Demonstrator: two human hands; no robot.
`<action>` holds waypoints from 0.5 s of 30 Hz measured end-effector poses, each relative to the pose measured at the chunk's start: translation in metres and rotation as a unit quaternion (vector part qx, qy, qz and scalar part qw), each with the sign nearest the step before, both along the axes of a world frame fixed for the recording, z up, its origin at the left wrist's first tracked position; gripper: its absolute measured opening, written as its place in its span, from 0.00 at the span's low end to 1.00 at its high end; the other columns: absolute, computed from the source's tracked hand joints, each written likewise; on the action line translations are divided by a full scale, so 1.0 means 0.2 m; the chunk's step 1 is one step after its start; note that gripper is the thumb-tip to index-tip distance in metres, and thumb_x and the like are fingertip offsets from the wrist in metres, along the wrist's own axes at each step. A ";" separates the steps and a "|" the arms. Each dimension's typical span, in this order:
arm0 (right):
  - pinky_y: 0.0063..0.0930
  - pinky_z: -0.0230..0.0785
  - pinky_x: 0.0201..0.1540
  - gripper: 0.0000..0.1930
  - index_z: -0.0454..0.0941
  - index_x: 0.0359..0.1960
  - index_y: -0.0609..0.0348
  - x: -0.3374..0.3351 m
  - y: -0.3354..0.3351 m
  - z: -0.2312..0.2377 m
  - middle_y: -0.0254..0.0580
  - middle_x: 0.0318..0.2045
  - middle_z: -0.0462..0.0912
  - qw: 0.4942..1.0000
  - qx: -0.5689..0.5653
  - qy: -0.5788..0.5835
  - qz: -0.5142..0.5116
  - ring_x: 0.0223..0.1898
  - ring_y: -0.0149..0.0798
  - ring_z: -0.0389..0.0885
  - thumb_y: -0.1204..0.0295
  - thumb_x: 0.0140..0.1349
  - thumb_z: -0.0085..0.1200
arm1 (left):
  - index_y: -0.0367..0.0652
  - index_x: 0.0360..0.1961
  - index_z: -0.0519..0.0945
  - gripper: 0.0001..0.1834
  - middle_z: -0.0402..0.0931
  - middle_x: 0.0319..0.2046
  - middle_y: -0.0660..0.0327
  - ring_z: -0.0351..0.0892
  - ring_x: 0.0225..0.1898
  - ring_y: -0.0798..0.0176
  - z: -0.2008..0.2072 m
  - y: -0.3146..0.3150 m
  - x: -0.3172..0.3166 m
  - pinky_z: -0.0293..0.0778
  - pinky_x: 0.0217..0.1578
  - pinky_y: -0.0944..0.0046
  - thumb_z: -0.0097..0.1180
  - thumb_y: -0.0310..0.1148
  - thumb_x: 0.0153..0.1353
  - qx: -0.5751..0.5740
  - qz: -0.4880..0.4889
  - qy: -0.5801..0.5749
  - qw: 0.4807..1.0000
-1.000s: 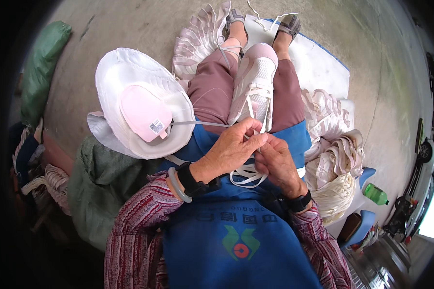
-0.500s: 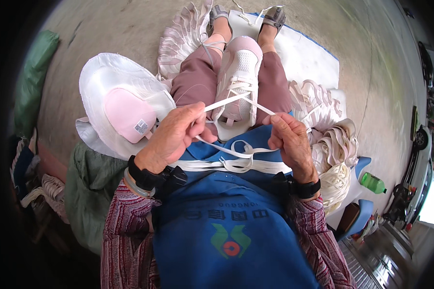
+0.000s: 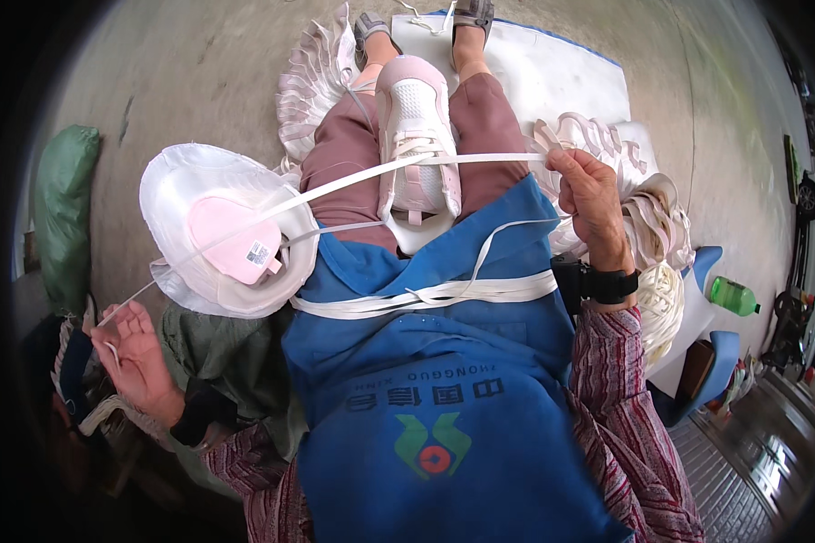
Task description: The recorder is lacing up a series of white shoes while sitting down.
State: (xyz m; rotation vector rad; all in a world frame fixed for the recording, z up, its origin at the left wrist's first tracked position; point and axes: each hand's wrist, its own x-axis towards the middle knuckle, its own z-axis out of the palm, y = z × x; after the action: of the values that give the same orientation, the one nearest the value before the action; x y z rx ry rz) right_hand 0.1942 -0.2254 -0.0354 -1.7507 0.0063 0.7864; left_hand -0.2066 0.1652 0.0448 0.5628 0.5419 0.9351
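The right hand [image 3: 591, 201], right of centre in the head view, pinches a white shoelace [image 3: 493, 157]; the left hand [image 3: 138, 362], lower left, is half-curled where the lace's other run arrives, but I cannot tell whether it grips. The pink-and-white sneaker [image 3: 412, 110] lies at upper centre between them, toe toward the top edge, its long axis nearly upright, the lace stretched crosswise over it. The right hand is nearer.

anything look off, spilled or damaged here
Nothing looks clearly damaged or spilled. The one slightly odd thing is the white lace: between the pink-and-white shoe and the left hand, it crosses over the white-and-pink piece.
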 end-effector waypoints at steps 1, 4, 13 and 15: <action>0.16 0.50 0.15 0.13 0.81 0.29 0.62 0.01 -0.02 -0.02 0.25 0.14 0.69 1.000 0.002 -0.010 -0.019 0.13 0.19 0.59 0.63 0.60 0.57 | 0.36 0.39 0.75 0.09 0.69 0.45 0.51 0.65 0.56 0.54 0.01 0.06 -0.08 0.54 0.64 0.50 0.46 0.30 0.67 -0.008 0.103 0.046 0.994; 0.20 0.56 0.16 0.12 0.81 0.30 0.62 0.05 -0.05 -0.08 0.29 0.12 0.68 0.999 -0.033 -0.014 -0.028 0.13 0.23 0.62 0.64 0.58 0.58 | 0.34 0.42 0.77 0.11 0.68 0.56 0.48 0.55 0.66 0.47 0.02 0.24 -0.34 0.42 0.69 0.43 0.47 0.29 0.66 0.031 0.000 -0.069 0.997; 0.38 0.70 0.36 0.08 0.80 0.35 0.62 -0.10 0.17 0.01 0.52 0.32 0.78 0.891 -0.164 -0.408 0.115 0.32 0.51 0.79 0.72 0.57 0.52 | 0.33 0.46 0.73 0.14 0.69 0.35 0.62 0.66 0.29 0.72 -0.08 -0.40 0.68 0.67 0.33 0.68 0.45 0.33 0.68 0.151 -0.261 0.218 0.928; 0.38 0.71 0.38 0.09 0.79 0.37 0.61 -0.14 0.24 0.00 0.53 0.33 0.78 0.894 -0.090 -0.406 0.167 0.32 0.53 0.78 0.73 0.58 0.51 | 0.33 0.51 0.72 0.17 0.75 0.42 0.60 0.70 0.29 0.75 -0.12 -0.55 0.90 0.68 0.31 0.75 0.48 0.32 0.66 0.202 -0.362 0.312 0.855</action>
State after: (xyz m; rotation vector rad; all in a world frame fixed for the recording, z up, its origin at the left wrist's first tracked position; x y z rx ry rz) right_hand 0.1659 -0.1778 -0.0354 -2.1755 -0.8259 0.2349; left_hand -0.0260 0.0551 0.0215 1.3691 0.6370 0.1039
